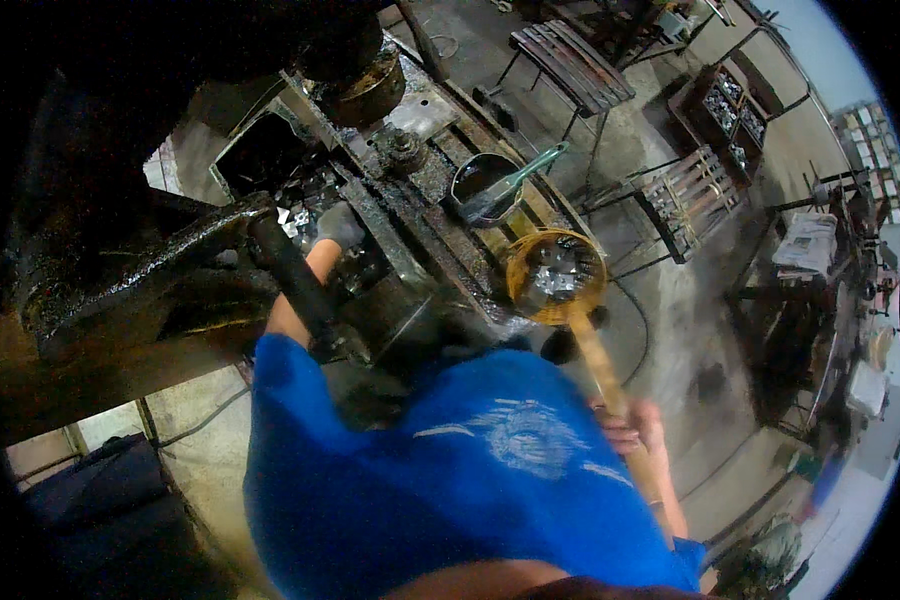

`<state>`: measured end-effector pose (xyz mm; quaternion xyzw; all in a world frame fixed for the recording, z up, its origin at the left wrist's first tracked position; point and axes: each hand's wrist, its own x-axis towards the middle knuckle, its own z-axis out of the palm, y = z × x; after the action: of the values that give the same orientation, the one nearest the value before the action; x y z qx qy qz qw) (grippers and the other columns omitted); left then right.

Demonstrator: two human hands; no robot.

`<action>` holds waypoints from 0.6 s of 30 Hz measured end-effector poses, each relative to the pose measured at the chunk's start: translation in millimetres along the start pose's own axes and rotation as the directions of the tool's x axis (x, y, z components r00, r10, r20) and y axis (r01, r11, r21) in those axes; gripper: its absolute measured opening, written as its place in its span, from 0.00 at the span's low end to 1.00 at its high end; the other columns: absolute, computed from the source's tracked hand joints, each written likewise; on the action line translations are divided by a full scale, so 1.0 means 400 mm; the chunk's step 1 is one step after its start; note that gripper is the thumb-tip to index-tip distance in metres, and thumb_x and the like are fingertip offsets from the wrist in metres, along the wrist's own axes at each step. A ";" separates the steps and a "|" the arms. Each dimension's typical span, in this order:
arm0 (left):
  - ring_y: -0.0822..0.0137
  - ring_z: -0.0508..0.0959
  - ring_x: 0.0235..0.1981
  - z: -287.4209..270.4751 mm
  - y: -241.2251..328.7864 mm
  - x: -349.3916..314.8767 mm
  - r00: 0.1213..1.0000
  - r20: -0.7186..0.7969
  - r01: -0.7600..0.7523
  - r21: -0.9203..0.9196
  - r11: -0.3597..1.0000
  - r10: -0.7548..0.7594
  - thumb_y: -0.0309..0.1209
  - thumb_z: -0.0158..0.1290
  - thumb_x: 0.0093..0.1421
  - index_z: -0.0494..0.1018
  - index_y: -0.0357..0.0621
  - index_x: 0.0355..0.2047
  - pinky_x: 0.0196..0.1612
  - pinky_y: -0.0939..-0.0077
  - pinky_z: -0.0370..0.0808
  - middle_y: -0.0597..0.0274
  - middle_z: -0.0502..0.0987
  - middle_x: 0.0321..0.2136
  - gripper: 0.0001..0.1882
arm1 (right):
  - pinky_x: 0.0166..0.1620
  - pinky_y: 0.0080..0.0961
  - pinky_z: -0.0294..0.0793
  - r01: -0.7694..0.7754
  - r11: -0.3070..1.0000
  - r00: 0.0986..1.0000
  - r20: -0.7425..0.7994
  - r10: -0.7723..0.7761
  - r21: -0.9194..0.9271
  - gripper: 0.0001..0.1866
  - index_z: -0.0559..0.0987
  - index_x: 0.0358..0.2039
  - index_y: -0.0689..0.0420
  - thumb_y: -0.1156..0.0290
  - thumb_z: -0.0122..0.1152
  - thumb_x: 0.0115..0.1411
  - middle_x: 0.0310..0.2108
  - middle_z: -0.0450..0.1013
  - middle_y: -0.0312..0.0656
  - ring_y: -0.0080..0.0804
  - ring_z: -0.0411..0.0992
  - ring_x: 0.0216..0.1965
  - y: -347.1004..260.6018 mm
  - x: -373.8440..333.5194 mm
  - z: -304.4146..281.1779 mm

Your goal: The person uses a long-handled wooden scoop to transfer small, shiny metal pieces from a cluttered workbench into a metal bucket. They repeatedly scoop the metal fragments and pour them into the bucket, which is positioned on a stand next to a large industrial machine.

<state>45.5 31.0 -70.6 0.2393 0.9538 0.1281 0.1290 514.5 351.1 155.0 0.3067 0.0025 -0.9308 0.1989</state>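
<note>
We grip basket handle (596, 360) w/ R fingers (620, 436); can't tell re: L fingers (338, 226). Grimy metal surface (432, 115); slatted stools (573, 65) on flr (670, 320).

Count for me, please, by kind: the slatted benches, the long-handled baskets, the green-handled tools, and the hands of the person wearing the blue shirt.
Slatted benches on thin dark legs, one farther, one nearer: 2
Round yellow basket with long handle: 1
Green-handled tool: 1
Hands, grey-gloved left hand and bare right hand: 2
Total: 6
</note>
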 end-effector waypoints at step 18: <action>0.61 0.69 0.47 0.114 0.024 0.002 0.919 0.127 0.350 0.175 0.920 -0.373 0.43 0.41 0.55 0.66 0.52 0.48 0.45 0.72 0.66 0.62 0.68 0.47 0.21 | 0.11 0.10 0.56 0.011 0.997 1.000 0.003 -0.010 -0.074 0.31 0.63 0.44 0.67 0.59 0.59 0.46 0.20 0.59 0.34 0.15 0.55 0.12 -0.010 -0.009 -0.002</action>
<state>62.8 47.8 -110.5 0.0771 0.9751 0.0110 0.2076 516.2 356.4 156.2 0.2980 0.0383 -0.9315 0.2052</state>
